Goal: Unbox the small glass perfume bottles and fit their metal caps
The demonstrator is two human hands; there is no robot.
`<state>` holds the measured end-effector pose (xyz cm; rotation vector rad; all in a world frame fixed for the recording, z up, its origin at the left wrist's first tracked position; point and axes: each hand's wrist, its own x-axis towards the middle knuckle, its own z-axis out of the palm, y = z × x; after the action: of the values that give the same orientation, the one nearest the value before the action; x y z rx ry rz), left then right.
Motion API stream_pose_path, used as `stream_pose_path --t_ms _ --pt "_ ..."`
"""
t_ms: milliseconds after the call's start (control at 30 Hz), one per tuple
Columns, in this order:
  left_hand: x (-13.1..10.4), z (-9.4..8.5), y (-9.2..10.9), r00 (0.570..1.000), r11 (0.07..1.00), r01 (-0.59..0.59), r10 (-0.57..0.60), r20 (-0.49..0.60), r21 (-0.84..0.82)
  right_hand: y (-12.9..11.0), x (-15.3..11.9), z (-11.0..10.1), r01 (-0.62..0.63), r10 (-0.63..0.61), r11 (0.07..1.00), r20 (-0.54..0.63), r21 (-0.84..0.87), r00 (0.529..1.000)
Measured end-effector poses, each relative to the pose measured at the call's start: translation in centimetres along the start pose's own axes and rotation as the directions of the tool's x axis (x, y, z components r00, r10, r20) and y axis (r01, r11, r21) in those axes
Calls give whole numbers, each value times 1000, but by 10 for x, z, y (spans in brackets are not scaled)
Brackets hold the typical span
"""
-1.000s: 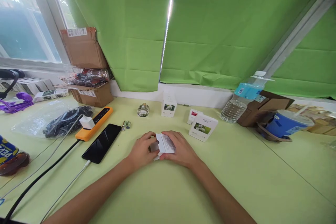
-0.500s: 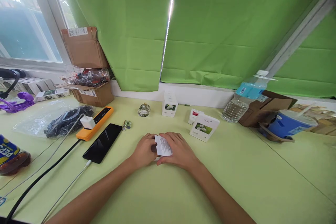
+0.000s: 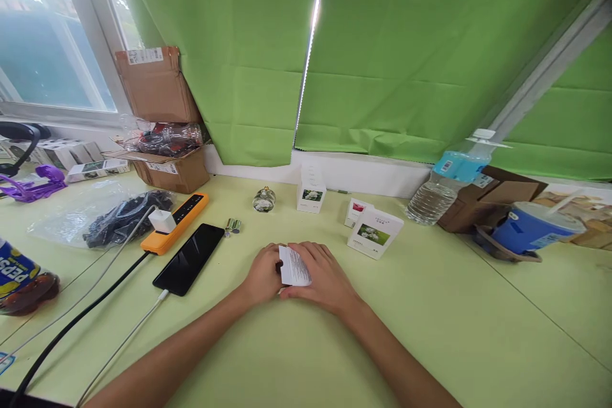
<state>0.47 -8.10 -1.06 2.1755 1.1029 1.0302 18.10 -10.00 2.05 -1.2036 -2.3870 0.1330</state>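
Between my two hands is a small white box [image 3: 295, 268] with fine print on the face towards me. My left hand [image 3: 262, 275] is closed round its left side, with the fingers behind it. My right hand [image 3: 325, 273] grips the right side, its thumb along the near lower edge. The hands cover much of the box. Beyond them stand a flower-printed white box [image 3: 375, 234], a smaller white box [image 3: 354, 212] behind it, and a row of white boxes [image 3: 312, 190]. A round glass bottle [image 3: 264, 201] is farther back, left of that row.
On the left lie a black phone [image 3: 190, 259], an orange power strip [image 3: 176, 223] with cables, small metallic cylinders [image 3: 233, 225] and a bagged black item [image 3: 127, 220]. A cardboard box [image 3: 174, 169] stands behind. A water bottle [image 3: 433, 197] and blue cup [image 3: 535, 229] are right.
The printed face of the small box has tilted slightly and shifted a little left in my hands. Both hands keep their grip. The whole view has moved slightly.
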Motion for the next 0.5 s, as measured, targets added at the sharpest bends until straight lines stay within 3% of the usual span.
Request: stream_pose_path --t_ms 500 --pt "2 -2 0 1000 979 13 -17 -17 -202 -2 2 -5 -44 43 997 28 57 999"
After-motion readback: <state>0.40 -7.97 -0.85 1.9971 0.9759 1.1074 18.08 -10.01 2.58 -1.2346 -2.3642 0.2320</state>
